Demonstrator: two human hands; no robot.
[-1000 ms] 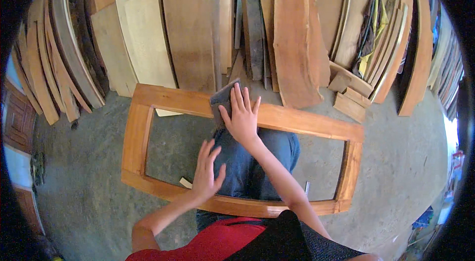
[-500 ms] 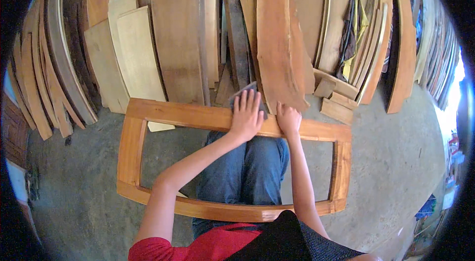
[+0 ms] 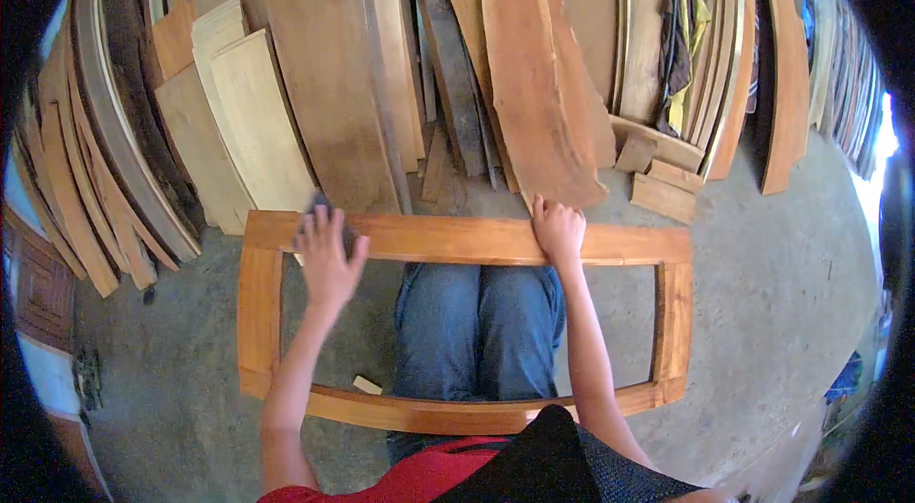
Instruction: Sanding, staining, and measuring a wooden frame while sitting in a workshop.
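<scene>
A rectangular wooden frame (image 3: 448, 238) with an open middle lies across my lap, its orange-brown surface slightly shiny. My left hand (image 3: 329, 265) lies over the left part of its far rail, fingers spread on a dark grey piece of sandpaper (image 3: 349, 237). The hand covers most of that sheet; its edges show beyond the fingertips and beside the thumb. Right of the middle, my right hand (image 3: 559, 231) is closed over the same rail, fingers curled at its far edge. The frame's near rail rests close to my body.
Wide planks (image 3: 329, 74) lean in a row beyond the frame, with pale boards (image 3: 259, 108) at the left. Short wood blocks (image 3: 664, 194) lie on the concrete floor (image 3: 762, 312) at the right. A small wood offcut (image 3: 367, 385) shows through the frame's opening.
My left hand has slid leftward along the far rail with the sandpaper, from near the middle to near the left corner. My right hand keeps its hold on the rail.
</scene>
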